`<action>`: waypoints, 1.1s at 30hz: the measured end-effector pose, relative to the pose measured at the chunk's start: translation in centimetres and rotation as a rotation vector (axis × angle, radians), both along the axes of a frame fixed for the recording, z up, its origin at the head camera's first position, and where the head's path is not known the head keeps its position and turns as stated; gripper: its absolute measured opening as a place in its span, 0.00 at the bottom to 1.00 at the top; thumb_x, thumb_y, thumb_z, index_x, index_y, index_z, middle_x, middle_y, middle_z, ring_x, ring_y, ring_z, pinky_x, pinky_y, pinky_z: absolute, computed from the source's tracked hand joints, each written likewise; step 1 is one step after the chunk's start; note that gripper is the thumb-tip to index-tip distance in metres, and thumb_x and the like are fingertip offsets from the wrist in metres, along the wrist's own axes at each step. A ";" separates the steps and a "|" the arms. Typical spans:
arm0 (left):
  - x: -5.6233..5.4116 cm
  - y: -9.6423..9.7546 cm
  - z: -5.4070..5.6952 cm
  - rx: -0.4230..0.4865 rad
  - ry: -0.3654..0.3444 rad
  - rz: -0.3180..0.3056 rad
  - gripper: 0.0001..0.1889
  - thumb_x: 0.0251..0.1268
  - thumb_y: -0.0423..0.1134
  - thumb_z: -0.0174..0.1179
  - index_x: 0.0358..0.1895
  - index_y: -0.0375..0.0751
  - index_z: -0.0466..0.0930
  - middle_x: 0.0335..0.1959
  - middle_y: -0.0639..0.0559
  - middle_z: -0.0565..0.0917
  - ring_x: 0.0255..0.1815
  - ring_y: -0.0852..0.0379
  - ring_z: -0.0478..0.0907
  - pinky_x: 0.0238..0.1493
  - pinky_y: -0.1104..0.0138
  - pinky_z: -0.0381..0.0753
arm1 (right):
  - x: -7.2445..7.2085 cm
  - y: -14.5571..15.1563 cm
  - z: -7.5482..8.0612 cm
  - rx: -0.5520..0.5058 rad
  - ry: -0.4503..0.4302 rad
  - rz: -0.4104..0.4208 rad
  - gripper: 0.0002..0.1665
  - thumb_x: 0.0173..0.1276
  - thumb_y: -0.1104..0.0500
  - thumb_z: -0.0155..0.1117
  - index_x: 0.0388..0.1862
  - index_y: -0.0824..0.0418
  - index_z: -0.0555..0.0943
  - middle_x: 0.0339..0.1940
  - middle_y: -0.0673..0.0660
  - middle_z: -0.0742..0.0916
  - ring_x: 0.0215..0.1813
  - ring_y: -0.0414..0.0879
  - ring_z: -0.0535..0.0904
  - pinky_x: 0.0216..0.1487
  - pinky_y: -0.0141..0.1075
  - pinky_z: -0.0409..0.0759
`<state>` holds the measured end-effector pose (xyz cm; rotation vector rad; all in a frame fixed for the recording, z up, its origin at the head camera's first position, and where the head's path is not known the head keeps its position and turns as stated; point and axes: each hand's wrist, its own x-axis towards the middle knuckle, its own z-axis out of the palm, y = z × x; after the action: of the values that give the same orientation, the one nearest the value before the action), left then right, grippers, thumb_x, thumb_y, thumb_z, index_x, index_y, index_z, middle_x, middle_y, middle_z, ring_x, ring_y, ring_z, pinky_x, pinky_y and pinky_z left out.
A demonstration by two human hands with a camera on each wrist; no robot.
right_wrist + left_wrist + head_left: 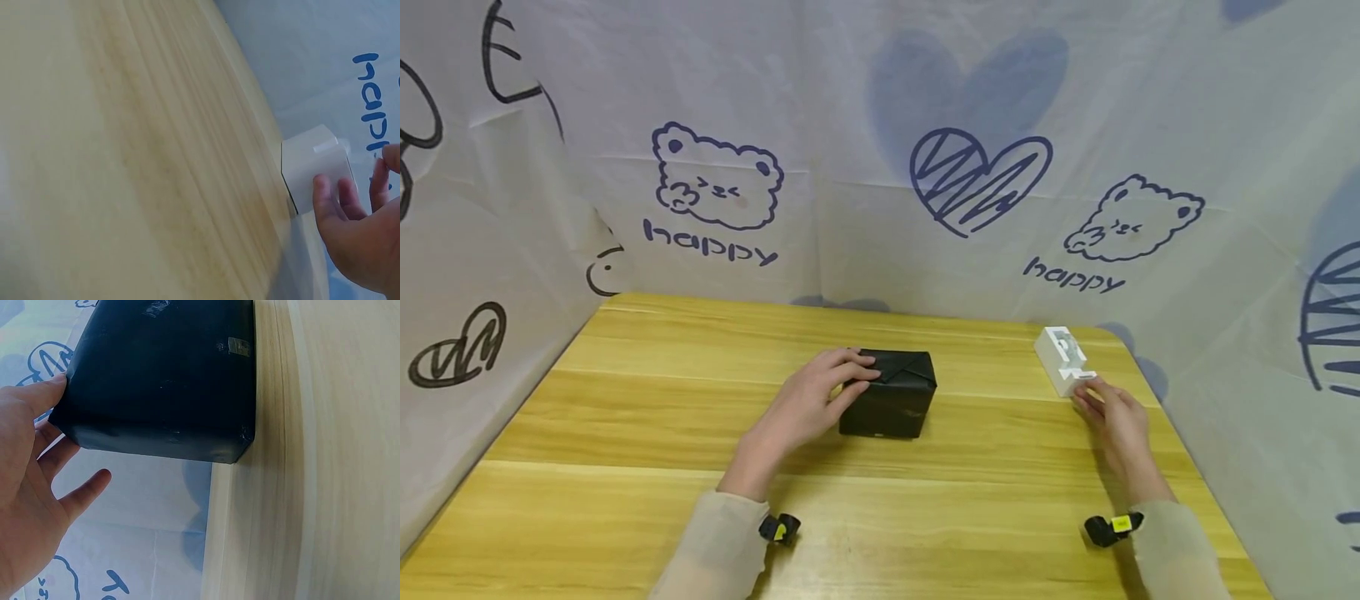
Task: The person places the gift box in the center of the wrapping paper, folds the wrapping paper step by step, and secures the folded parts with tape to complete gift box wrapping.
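Observation:
A box wrapped in black paper [887, 408] stands on the table in the middle of the head view. My left hand [816, 392] rests on its upper left edge, fingers lying over the folded top. In the left wrist view the fingers [59, 453] touch the box's corner, and one stretches out away from it. Farther right, a white tape dispenser [1054, 367] with a cut-out top sits near the table's back right corner. My right hand [1116, 417] holds its near end. The right wrist view shows fingertips [320, 182] against the dispenser's near face.
A wooden table [625, 517] spreads under both arms. Behind it and along both sides hang pale cloth sheets [850, 225] printed with bears and hearts. Small bits of clear tape [239, 347] stick to the black wrapping.

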<state>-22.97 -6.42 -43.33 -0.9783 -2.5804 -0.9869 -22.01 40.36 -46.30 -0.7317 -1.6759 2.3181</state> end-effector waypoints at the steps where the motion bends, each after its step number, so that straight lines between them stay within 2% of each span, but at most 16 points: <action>1: 0.0 0.0 0.0 0.000 -0.001 0.000 0.14 0.80 0.42 0.58 0.61 0.50 0.87 0.66 0.56 0.80 0.73 0.50 0.72 0.73 0.53 0.73 | 0.1 0.1 0.0 -0.005 0.003 0.006 0.08 0.79 0.59 0.62 0.41 0.63 0.81 0.37 0.50 0.89 0.41 0.40 0.89 0.52 0.30 0.86; 5: 0.0 0.1 0.1 -0.006 -0.007 0.004 0.14 0.81 0.42 0.58 0.62 0.50 0.86 0.66 0.56 0.81 0.73 0.50 0.71 0.73 0.53 0.72 | 0.2 0.4 0.0 0.004 -0.001 0.048 0.08 0.78 0.60 0.64 0.38 0.62 0.83 0.40 0.48 0.89 0.42 0.40 0.89 0.51 0.31 0.86; 9: 0.0 0.0 0.1 -0.009 -0.007 0.003 0.14 0.81 0.42 0.58 0.62 0.50 0.86 0.66 0.56 0.81 0.73 0.50 0.71 0.73 0.53 0.72 | 0.2 0.7 -0.1 0.048 -0.050 0.086 0.06 0.77 0.61 0.65 0.38 0.61 0.84 0.36 0.47 0.90 0.40 0.39 0.89 0.49 0.30 0.86; 13: 0.0 0.0 0.1 -0.005 -0.006 -0.002 0.14 0.81 0.42 0.58 0.62 0.50 0.86 0.66 0.56 0.81 0.74 0.50 0.71 0.74 0.53 0.71 | 0.2 0.9 -0.4 0.122 -0.139 0.115 0.06 0.78 0.59 0.63 0.43 0.62 0.79 0.32 0.47 0.89 0.37 0.37 0.88 0.47 0.28 0.86; 20: 0.0 0.0 0.1 0.000 -0.005 -0.003 0.14 0.81 0.42 0.58 0.62 0.50 0.86 0.66 0.56 0.80 0.74 0.51 0.71 0.74 0.54 0.71 | 0.0 1.6 -0.8 0.287 -0.247 0.208 0.18 0.80 0.54 0.61 0.54 0.69 0.74 0.28 0.46 0.87 0.30 0.36 0.84 0.37 0.28 0.86; 26: 0.0 0.1 0.1 -0.001 -0.006 -0.001 0.14 0.81 0.42 0.58 0.62 0.50 0.86 0.66 0.57 0.80 0.74 0.50 0.71 0.74 0.53 0.71 | -0.5 1.9 -0.7 0.407 -0.297 0.251 0.21 0.80 0.53 0.60 0.55 0.71 0.73 0.27 0.46 0.86 0.28 0.36 0.81 0.32 0.29 0.85; 33: 0.0 0.2 0.1 0.003 -0.009 -0.004 0.14 0.80 0.41 0.58 0.61 0.49 0.87 0.66 0.56 0.81 0.75 0.50 0.70 0.75 0.53 0.69 | -1.0 2.1 -0.9 0.436 -0.277 0.261 0.22 0.79 0.52 0.62 0.54 0.71 0.74 0.28 0.46 0.85 0.29 0.35 0.82 0.34 0.30 0.86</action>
<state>-22.97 -6.26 -43.26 -0.9809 -2.5845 -0.9977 -22.97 42.43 -47.22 -0.8039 -2.4233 1.9464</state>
